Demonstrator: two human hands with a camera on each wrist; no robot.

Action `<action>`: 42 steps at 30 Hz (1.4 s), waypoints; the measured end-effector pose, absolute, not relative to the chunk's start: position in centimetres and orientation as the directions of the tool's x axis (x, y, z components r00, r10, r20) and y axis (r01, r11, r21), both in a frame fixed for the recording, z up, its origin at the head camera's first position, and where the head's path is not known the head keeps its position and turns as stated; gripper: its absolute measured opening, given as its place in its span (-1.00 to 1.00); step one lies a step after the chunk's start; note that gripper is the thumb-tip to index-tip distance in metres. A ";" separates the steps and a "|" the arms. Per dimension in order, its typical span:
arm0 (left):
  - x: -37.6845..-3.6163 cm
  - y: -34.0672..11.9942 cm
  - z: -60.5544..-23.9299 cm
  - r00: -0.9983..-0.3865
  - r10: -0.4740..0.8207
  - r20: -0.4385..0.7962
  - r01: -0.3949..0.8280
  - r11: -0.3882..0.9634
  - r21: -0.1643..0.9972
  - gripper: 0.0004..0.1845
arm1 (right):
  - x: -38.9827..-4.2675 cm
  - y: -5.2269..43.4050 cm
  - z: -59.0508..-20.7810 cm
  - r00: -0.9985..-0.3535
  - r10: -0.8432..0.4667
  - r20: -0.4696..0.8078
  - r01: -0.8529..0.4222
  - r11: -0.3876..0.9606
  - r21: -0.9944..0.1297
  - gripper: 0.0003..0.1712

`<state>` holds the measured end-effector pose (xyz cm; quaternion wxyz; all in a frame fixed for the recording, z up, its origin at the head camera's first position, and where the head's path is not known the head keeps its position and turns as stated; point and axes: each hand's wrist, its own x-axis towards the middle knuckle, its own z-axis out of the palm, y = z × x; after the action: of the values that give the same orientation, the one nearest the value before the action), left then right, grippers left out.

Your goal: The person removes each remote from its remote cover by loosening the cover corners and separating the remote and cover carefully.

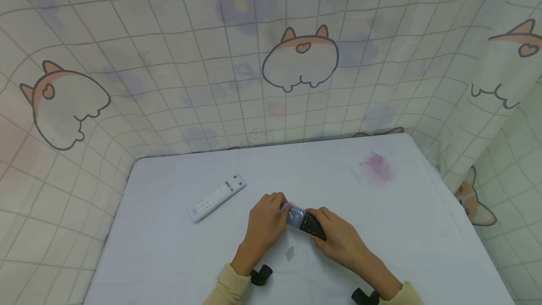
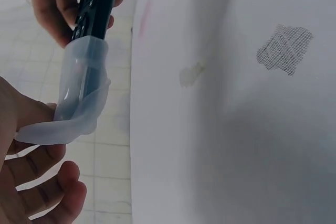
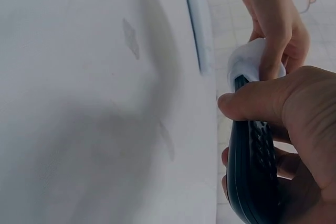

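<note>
- Head view: black remote point(image 1: 312, 226), part inside translucent sleeve point(image 1: 296, 217), held over surface point(image 1: 169, 262) about midway between left and right edges.
- Right hand point(image 1: 340, 241): fingers wrap remote; left hand point(image 1: 266, 221): fingers pinch sleeve's end.
- Likely light, stiff remote, limp slick sleeve; grip remote's sides.
</note>
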<state>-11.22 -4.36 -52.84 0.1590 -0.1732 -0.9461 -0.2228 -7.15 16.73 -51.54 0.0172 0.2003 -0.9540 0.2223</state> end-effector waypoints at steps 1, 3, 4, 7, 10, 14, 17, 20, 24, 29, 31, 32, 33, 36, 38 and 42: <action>-11.3 -4.4 -52.9 -0.900 0.245 0.359 0.383 0.838 0.389 -0.86 | -7.1 16.8 -51.5 -0.919 -0.377 0.117 -0.390 0.820 -0.420 -0.21; -11.3 -4.5 -52.9 -0.922 0.221 0.318 0.349 0.831 0.434 -0.86 | -7.0 16.9 -51.4 -0.919 -0.381 0.104 -0.388 0.817 -0.427 -0.22; -11.3 -4.6 -52.9 -0.933 0.208 0.294 0.329 0.824 0.461 -0.86 | -7.0 16.9 -51.4 -0.919 -0.383 0.096 -0.386 0.815 -0.432 -0.22; -11.3 -4.9 -52.8 -0.959 0.179 0.218 0.270 0.806 0.527 -0.86 | -6.9 17.1 -51.3 -0.917 -0.390 0.081 -0.384 0.809 -0.445 -0.21; -11.3 -5.2 -52.7 -0.973 0.163 0.161 0.226 0.794 0.565 -0.85 | -6.9 17.2 -51.4 -0.911 -0.403 0.084 -0.395 0.801 -0.449 -0.20; -11.3 -5.4 -52.6 -0.976 0.163 0.147 0.218 0.788 0.575 -0.83 | -6.8 17.4 -51.5 -0.905 -0.415 0.096 -0.412 0.794 -0.447 -0.19; -11.2 -5.7 -52.5 -0.973 0.170 0.156 0.230 0.783 0.578 -0.83 | -6.8 17.5 -51.5 -0.902 -0.419 0.103 -0.418 0.791 -0.447 -0.18; -11.2 -5.9 -52.3 -0.972 0.174 0.157 0.233 0.780 0.581 -0.82 | -6.7 17.6 -51.4 -0.900 -0.423 0.101 -0.421 0.787 -0.451 -0.18; -11.2 -6.0 -52.2 -0.974 0.175 0.143 0.226 0.779 0.584 -0.81 | -6.5 17.7 -51.3 -0.896 -0.432 0.099 -0.426 0.776 -0.464 -0.16; -11.0 -6.2 -52.2 -0.976 0.169 0.136 0.217 0.785 0.581 -0.82 | -6.3 17.8 -51.3 -0.891 -0.441 0.104 -0.435 0.769 -0.469 -0.15; -11.0 -6.3 -52.2 -0.977 0.166 0.135 0.214 0.785 0.582 -0.82 | -6.2 17.9 -51.3 -0.889 -0.445 0.108 -0.441 0.765 -0.470 -0.15; -11.0 -6.4 -52.2 -0.977 0.164 0.137 0.213 0.784 0.583 -0.82 | -6.1 17.9 -51.3 -0.887 -0.448 0.111 -0.444 0.763 -0.470 -0.15; -10.9 -6.4 -52.2 -0.977 0.162 0.137 0.212 0.784 0.583 -0.82 | -6.1 18.0 -51.3 -0.886 -0.449 0.113 -0.446 0.760 -0.472 -0.15; -10.9 -6.6 -52.2 -0.978 0.156 0.139 0.208 0.785 0.583 -0.82 | -6.0 18.1 -51.4 -0.883 -0.453 0.120 -0.452 0.755 -0.475 -0.15; -10.9 -6.7 -52.2 -0.978 0.156 0.141 0.209 0.786 0.582 -0.82 | -6.0 18.1 -51.5 -0.884 -0.452 0.122 -0.452 0.755 -0.475 -0.14; -11.0 -6.9 -52.3 -0.976 0.160 0.147 0.216 0.785 0.580 -0.81 | -5.9 18.3 -51.5 -0.886 -0.447 0.120 -0.447 0.760 -0.472 -0.16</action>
<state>-11.04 -6.88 -52.28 0.0451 -0.0995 -0.9437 -0.3123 -5.88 18.26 -51.52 0.0003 0.2383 -0.9380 0.2516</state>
